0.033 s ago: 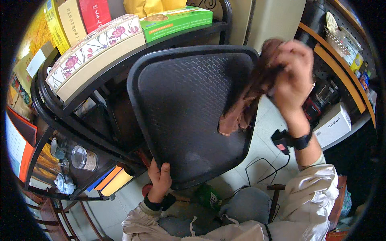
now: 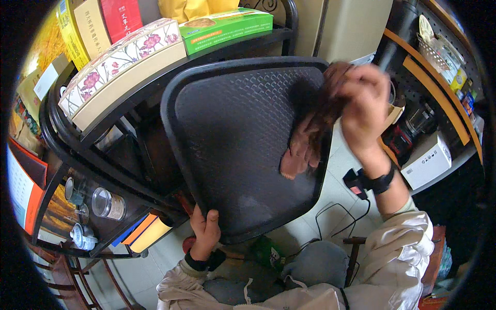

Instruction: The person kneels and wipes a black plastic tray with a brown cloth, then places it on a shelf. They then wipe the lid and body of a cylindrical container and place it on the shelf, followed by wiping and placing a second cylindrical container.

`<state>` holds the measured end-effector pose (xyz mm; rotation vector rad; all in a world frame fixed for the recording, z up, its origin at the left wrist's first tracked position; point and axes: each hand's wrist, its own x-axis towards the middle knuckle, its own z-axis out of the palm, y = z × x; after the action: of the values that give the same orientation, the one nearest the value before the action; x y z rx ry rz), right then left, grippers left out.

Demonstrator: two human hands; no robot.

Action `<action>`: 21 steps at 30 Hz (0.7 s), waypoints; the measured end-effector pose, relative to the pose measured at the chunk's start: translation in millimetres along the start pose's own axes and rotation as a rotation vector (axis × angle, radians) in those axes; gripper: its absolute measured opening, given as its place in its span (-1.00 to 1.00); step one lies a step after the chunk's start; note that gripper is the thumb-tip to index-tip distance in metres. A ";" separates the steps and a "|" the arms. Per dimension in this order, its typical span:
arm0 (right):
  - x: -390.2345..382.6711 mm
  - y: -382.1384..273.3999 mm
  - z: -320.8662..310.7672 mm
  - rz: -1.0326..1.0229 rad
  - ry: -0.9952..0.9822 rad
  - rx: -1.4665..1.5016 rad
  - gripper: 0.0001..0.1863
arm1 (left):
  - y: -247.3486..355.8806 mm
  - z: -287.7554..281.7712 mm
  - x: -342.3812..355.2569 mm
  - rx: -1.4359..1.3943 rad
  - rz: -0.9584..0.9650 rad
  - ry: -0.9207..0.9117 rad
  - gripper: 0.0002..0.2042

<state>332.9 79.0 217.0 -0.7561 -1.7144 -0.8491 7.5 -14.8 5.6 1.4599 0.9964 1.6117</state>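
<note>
A black tray [image 2: 235, 160] with a raised rim and a textured surface is held tilted in front of me. My left hand [image 2: 205, 229] grips its lower left edge, the thumb lying over the rim. Up by the tray's right edge, my right hand [image 2: 365, 106] is blurred but closed around a brown cloth [image 2: 305, 147]. The cloth's loose end hangs over the right part of the tray's surface. Each wrist wears a black band.
Left of the tray stands a black rack [image 2: 111, 129] carrying a flowered box [image 2: 124, 64] and a green box [image 2: 227, 30]. A glass jar [image 2: 108, 203] is on its lower shelf. At right, shelves hold a white box [image 2: 428, 160]. A black cable [image 2: 338, 206] lies on the floor.
My right hand has moved a little left and down with the cloth, whose upper part is more bunched. The tray has shifted very slightly left; my left hand keeps its place.
</note>
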 end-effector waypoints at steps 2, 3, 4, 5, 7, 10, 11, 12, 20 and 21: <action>-36.1 -11.8 14.2 0.071 -0.116 0.243 -0.78 | -0.5 -1.5 -0.3 0.032 0.058 0.006 -0.51; -52.1 -17.2 17.4 0.032 -0.156 0.192 -0.78 | -0.7 -2.1 -1.0 0.028 0.036 0.003 -0.50; -65.5 -21.7 16.3 -0.089 -0.175 0.065 -0.78 | -0.6 -3.0 -2.3 0.022 0.034 0.005 -0.50; -75.8 -25.1 19.2 -0.040 -0.220 0.089 -0.76 | -0.5 -3.7 -3.8 0.051 0.017 0.028 -0.49; -90.5 -32.0 14.7 0.054 -0.316 0.094 -0.66 | -1.2 -3.6 -5.0 -0.025 -0.010 0.021 -0.49; -107.4 -44.5 4.6 0.185 -0.572 0.035 -0.29 | -1.2 -0.5 -2.4 -0.053 -0.002 0.041 -0.50; -112.4 -47.7 3.5 0.196 -0.638 0.008 -0.08 | -0.7 1.8 0.3 -0.046 0.034 0.052 -0.50; -116.0 -46.3 6.1 0.169 -0.575 0.013 -0.03 | 0.9 4.1 3.6 -0.073 0.027 0.048 -0.51; -105.2 -19.4 17.7 0.170 -0.299 0.059 0.07 | 46.9 9.4 47.9 0.069 0.198 0.021 -0.55; -98.9 -19.0 19.3 0.187 -0.260 0.075 0.05 | 53.2 9.2 54.1 0.050 0.203 0.018 -0.55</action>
<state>334.2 76.2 114.5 -0.9927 -1.8571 -0.5736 11.0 11.6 77.3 1.6265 0.9284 1.7569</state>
